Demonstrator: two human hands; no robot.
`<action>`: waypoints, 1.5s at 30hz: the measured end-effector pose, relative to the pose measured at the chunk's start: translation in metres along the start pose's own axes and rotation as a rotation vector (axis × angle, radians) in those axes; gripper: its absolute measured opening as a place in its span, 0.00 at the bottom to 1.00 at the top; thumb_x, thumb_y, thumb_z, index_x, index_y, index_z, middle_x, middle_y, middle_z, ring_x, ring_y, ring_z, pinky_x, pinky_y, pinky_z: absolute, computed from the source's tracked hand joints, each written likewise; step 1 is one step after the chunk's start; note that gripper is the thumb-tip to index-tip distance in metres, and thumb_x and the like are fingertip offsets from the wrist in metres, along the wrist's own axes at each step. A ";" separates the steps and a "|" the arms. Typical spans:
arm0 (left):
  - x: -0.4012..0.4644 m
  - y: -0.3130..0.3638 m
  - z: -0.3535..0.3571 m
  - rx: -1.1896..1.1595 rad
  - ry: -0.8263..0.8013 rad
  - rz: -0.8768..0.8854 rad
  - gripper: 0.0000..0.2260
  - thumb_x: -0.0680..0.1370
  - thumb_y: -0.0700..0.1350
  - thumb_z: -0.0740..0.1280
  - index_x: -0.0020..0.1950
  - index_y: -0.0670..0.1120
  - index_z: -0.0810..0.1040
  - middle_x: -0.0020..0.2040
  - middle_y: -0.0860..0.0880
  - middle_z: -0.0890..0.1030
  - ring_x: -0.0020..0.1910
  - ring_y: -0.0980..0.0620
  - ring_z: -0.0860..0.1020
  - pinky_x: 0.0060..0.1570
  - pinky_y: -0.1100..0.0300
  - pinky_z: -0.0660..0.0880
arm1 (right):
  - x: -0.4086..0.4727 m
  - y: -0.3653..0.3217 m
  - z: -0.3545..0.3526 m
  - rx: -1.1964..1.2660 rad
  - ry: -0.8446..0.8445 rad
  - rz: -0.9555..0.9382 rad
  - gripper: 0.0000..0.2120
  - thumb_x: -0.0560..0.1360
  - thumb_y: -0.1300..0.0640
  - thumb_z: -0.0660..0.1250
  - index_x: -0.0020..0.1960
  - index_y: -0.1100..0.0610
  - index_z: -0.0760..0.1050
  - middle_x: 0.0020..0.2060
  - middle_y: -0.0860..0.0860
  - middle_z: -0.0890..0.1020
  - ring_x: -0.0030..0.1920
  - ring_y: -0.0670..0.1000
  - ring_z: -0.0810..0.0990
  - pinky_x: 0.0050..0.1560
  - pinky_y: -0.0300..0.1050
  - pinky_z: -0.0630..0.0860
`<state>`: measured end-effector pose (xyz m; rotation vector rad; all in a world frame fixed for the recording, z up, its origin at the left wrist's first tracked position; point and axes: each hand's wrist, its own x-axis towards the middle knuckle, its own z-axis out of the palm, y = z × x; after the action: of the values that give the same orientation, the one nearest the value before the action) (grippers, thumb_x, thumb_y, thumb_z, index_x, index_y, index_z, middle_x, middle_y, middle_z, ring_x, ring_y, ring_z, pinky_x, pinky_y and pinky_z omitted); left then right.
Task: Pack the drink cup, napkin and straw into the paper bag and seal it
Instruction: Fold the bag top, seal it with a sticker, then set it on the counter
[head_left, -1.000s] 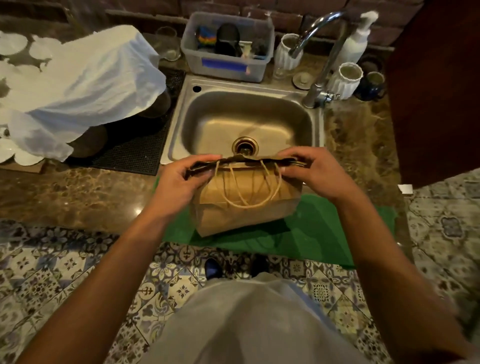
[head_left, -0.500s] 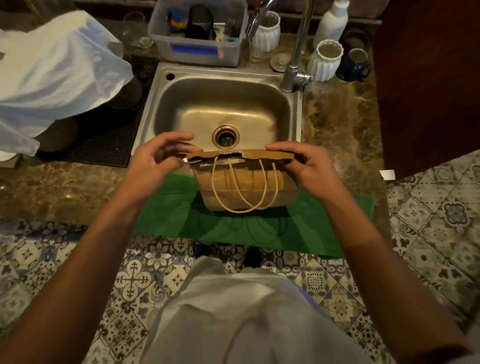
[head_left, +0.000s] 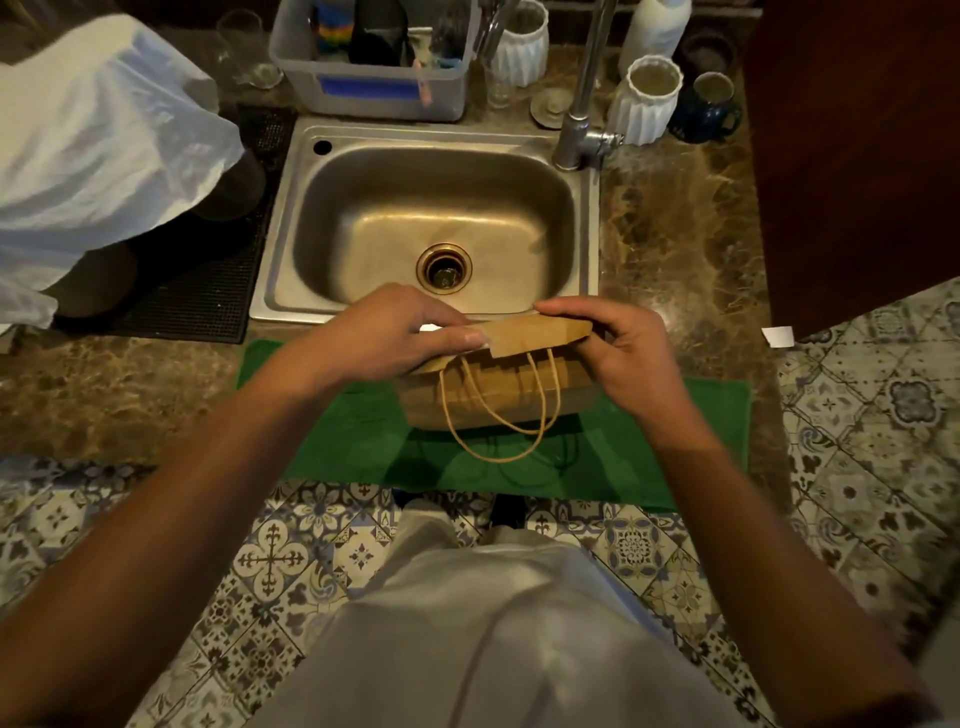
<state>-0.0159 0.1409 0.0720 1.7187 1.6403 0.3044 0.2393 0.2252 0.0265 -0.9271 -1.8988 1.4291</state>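
A brown paper bag (head_left: 498, 400) stands on a green cloth (head_left: 649, 447) at the counter's front edge, its twine handles hanging down the near side. Its top is folded over into a flat flap (head_left: 540, 335). My left hand (head_left: 384, 338) lies over the flap's left end, fingers stretched along it, with a small white bit showing under the fingers. My right hand (head_left: 623, 358) pinches the flap's right end between thumb and fingers. The drink cup, napkin and straw are not visible; the bag's inside is hidden.
A steel sink (head_left: 291, 218) lies just behind the bag, with a tap (head_left: 582, 130) at its right. A grey tub (head_left: 374, 88), white vases (head_left: 644, 104) and a mug (head_left: 706, 109) line the back. White plastic (head_left: 93, 145) covers things on the left.
The bag's top has been folded down into a flat flap. My left hand has moved in from beside the bag onto the flap. The view has shifted nearer the counter.
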 end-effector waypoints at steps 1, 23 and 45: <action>0.000 0.000 0.002 0.017 0.004 0.006 0.25 0.76 0.69 0.62 0.57 0.53 0.87 0.52 0.52 0.87 0.51 0.52 0.83 0.52 0.48 0.79 | -0.001 0.001 0.001 -0.007 0.011 0.008 0.17 0.76 0.69 0.70 0.61 0.54 0.81 0.54 0.44 0.85 0.57 0.40 0.84 0.56 0.35 0.78; -0.011 0.007 0.018 0.285 0.304 0.081 0.21 0.75 0.66 0.65 0.53 0.52 0.86 0.43 0.49 0.87 0.41 0.47 0.83 0.41 0.48 0.79 | 0.035 -0.047 0.018 -0.815 -0.572 -0.159 0.14 0.77 0.47 0.67 0.59 0.48 0.84 0.64 0.45 0.83 0.73 0.54 0.71 0.69 0.59 0.70; -0.029 -0.013 0.027 -0.555 0.213 -0.106 0.11 0.72 0.52 0.74 0.53 0.52 0.87 0.48 0.53 0.88 0.48 0.55 0.85 0.48 0.62 0.81 | 0.012 -0.018 -0.022 -0.445 -0.233 -0.159 0.13 0.73 0.46 0.75 0.49 0.55 0.86 0.46 0.46 0.85 0.55 0.52 0.81 0.57 0.57 0.77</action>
<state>-0.0135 0.1032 0.0541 1.2073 1.5919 0.8292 0.2467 0.2441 0.0501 -0.8035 -2.4691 1.0767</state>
